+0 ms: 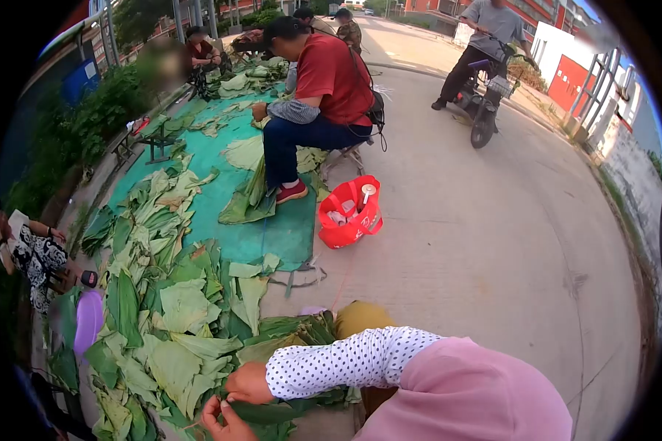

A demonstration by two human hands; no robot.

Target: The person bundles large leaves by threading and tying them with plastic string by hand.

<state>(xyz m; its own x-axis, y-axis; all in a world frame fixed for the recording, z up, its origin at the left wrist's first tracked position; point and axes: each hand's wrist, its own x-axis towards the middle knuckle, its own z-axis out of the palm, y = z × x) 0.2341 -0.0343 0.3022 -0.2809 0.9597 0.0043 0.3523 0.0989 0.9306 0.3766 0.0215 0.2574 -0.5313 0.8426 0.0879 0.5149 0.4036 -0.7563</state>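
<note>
My right hand [250,383], at the end of a white sleeve with dark dots, is closed over the leaf pile, its fingers curled down. Just below it, my left hand [226,422] comes in from the bottom edge with thumb and forefinger pinched together. Between the fingertips of both hands runs the edge of a dark green leaf [266,413], which also spreads out under my right wrist. Beside my left fingers a thin pinkish strand [192,425] shows faintly. Large flat pale-green leaves [180,305] lie around the hands, and a stack of darker leaves [296,330] lies beyond my sleeve.
Ahead, a person in a red shirt [338,81] sits on a stool on a green sheet [287,239], beside a red bag [349,229]. More people sit farther back. A person straddles a scooter [483,110] at right. Someone in patterned trousers [40,257] sits at left.
</note>
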